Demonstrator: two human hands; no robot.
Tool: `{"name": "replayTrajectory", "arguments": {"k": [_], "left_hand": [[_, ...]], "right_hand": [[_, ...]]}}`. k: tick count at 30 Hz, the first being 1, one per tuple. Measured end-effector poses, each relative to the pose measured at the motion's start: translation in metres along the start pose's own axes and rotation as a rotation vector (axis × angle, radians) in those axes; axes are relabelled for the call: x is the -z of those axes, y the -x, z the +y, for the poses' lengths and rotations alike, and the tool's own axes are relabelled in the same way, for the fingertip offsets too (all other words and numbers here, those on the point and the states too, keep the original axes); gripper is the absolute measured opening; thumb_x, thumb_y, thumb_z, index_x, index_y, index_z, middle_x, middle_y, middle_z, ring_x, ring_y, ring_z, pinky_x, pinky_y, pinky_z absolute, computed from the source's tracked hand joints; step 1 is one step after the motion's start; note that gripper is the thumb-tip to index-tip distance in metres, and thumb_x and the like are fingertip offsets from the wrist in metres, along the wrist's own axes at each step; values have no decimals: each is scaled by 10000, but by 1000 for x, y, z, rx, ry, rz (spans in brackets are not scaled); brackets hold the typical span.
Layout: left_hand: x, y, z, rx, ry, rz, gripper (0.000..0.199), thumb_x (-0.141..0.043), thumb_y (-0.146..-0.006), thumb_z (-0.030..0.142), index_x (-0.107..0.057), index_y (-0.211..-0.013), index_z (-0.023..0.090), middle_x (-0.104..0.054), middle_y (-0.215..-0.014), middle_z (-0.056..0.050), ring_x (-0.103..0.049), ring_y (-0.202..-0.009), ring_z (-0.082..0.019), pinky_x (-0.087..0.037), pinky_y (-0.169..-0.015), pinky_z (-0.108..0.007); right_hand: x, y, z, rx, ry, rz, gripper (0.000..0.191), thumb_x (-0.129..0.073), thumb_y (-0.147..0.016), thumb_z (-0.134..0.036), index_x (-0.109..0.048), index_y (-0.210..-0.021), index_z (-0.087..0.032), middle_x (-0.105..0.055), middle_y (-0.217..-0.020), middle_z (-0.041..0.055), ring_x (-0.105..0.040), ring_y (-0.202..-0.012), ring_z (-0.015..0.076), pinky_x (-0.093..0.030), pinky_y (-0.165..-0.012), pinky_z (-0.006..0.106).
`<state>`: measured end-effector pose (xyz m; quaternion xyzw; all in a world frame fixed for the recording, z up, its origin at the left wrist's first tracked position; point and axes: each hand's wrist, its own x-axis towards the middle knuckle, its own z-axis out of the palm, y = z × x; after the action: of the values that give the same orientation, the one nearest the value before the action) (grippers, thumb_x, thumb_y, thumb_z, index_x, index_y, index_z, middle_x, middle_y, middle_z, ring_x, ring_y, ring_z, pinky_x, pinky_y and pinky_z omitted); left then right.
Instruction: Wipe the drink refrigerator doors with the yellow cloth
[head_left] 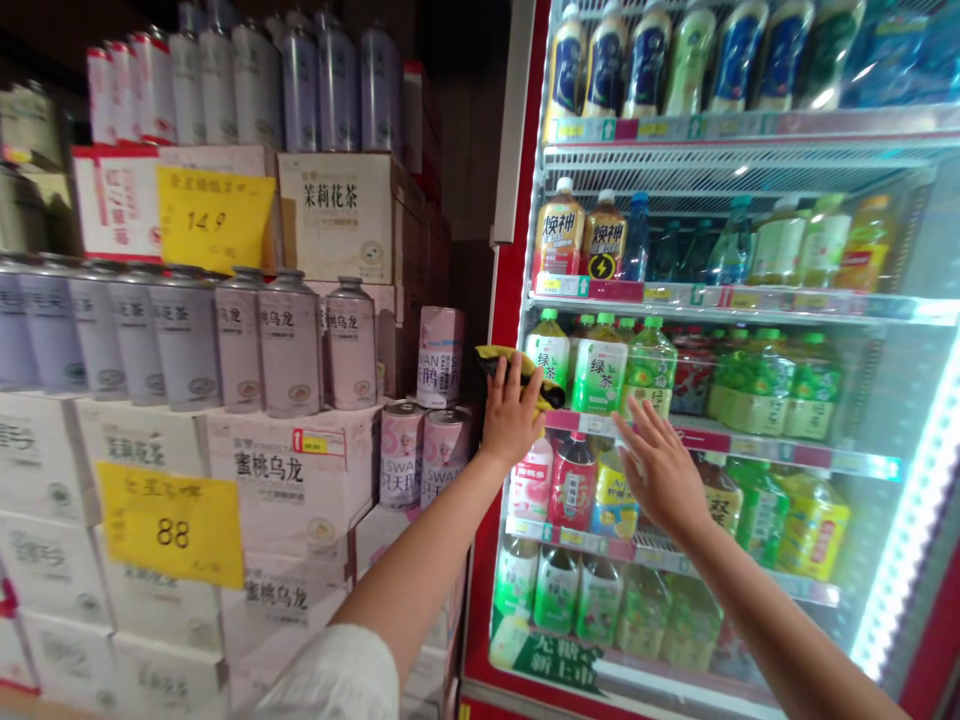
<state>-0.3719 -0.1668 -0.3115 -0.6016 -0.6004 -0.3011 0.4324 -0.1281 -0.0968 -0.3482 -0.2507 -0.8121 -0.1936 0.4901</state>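
Head view: left hand [512, 412], fingers open over crumpled yellow-black cloth [553, 395]; right hand [666, 476], fingers spread, near plastic bottles [598, 368].

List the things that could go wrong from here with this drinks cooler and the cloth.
The left arm reaches close past the pink cans beside the cooler; an outward swing might knock one down. The cloth lies bunched under the fingers of the left hand, so it could slip and fall. The right hand seems free to catch it, but might react too late.
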Motion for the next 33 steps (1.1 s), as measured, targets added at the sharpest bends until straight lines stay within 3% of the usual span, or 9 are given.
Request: {"name": "replayTrajectory", "arguments": {"k": [3,9,11,18,23,26,29,31,33], "left_hand": [[0,-7,-1,54,23,17,844,-675,-885,270,-259,-1617,213,68,-1733,-139,21,-1589,-407,-189,-1264,-647],[-27,124,-5,-1,-52,-124,811,-698,-873,254,-326,-1592,207,-136,-1718,-189,-143,-1576,-401,-321,-1234,-607],[-30,136,-4,-63,-68,-153,741,-655,-894,206,-365,-1576,230,-227,-1700,-182,-196,-1568,-379,-345,-1227,-585],[-23,35,25,140,3,98,818,-677,-882,246,-298,-1603,174,-68,-1727,-190,-34,-1592,-388,-252,-1255,-618],[-23,74,-3,-268,-39,-51,686,-674,-873,249,-467,-1522,323,-368,-1664,-80,-262,-1567,-315,-250,-1269,-568],[-19,79,-12,-130,-46,-46,693,-675,-864,235,-472,-1523,311,-366,-1663,-87,-273,-1562,-326,-237,-1267,-586],[-19,44,10,114,-25,59,739,-650,-883,235,-389,-1575,260,-232,-1709,-125,-179,-1583,-375,-207,-1249,-659],[-21,25,30,105,-7,77,757,-652,-892,259,-359,-1590,247,-191,-1719,-131,-144,-1588,-383,-206,-1250,-658],[-25,24,40,-39,-7,40,746,-660,-898,298,-370,-1585,266,-221,-1713,-118,-163,-1585,-380,-204,-1250,-660]], "right_hand": [[-6,4,-12,36,-2,-56,511,-435,-1001,-194,-520,-1503,-237,-370,-1657,74,-316,-1547,308,-365,-1221,577],[-16,32,-31,85,39,-169,513,-440,-989,-168,-526,-1494,-199,-372,-1648,106,-333,-1539,312,-366,-1214,578],[-15,35,-32,103,57,-183,503,-447,-988,-171,-540,-1481,-196,-376,-1647,106,-336,-1538,314,-365,-1214,576],[-8,17,-31,52,109,-175,540,-458,-979,-143,-498,-1514,-202,-379,-1652,90,-300,-1555,288,-329,-1243,530],[-10,28,-22,67,133,-201,525,-429,-995,-151,-505,-1514,-193,-373,-1653,95,-304,-1553,297,-342,-1231,535],[-7,36,-11,55,148,-216,548,-434,-985,-138,-496,-1523,-225,-374,-1654,68,-293,-1557,299,-331,-1232,554],[-3,37,-5,22,164,-227,549,-446,-984,-146,-495,-1524,-229,-362,-1661,57,-272,-1564,299,-329,-1234,544],[-1,35,-3,2,172,-230,536,-442,-990,-150,-501,-1519,-208,-350,-1666,68,-269,-1566,294,-332,-1235,523],[1,36,-2,9,171,-235,530,-433,-995,-150,-501,-1519,-198,-343,-1669,75,-278,-1563,286,-329,-1239,506]]}}
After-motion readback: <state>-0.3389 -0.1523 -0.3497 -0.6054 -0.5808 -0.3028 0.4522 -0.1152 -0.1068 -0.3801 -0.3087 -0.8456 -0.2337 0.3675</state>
